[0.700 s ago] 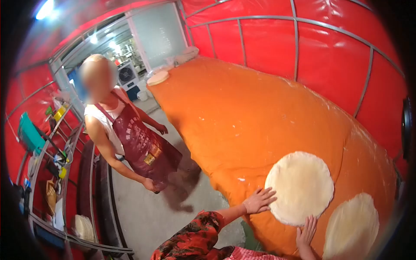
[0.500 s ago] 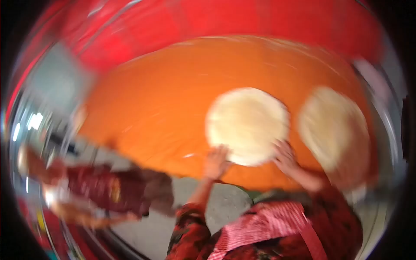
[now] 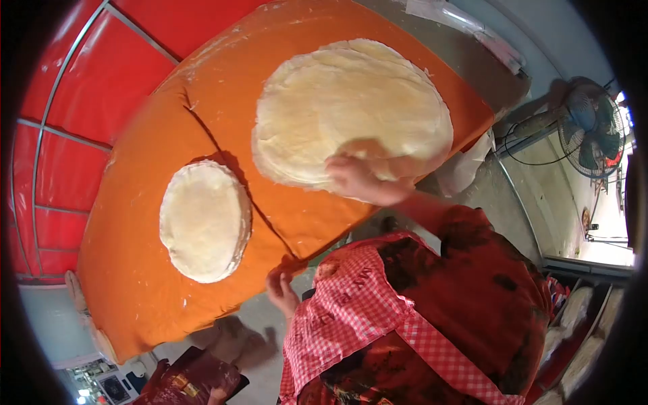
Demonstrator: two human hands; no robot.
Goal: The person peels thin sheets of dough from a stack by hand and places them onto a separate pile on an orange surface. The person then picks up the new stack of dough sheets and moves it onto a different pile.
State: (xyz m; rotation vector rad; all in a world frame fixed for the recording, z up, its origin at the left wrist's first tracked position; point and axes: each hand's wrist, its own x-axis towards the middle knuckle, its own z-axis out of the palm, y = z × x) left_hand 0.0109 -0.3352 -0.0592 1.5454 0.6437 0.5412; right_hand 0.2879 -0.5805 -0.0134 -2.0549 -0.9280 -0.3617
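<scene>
A large stack of thin, pale dough sheets (image 3: 344, 101) lies on the orange cloth-covered table (image 3: 135, 175). Over its near edge is my right hand (image 3: 358, 179), fingers curled and slightly blurred; whether it grips a sheet is hidden. A smaller, thick stack of round dough sheets (image 3: 204, 221) sits to the left, with no hand on it. My left hand (image 3: 281, 289) hangs at the table's near edge, by the apron, with its fingers bent and apart and nothing seen in it.
At the right stands a fan (image 3: 590, 128) with a loose cable. Long pale items lie in a rack (image 3: 574, 324) at lower right. Another person (image 3: 185, 378) is at lower left. Red sheeting on a metal frame (image 3: 74, 142) borders the table's far left.
The view has swung right. Both hands have left the smaller round stack; my right hand is now at the larger stack and my left has dropped to the table edge.
</scene>
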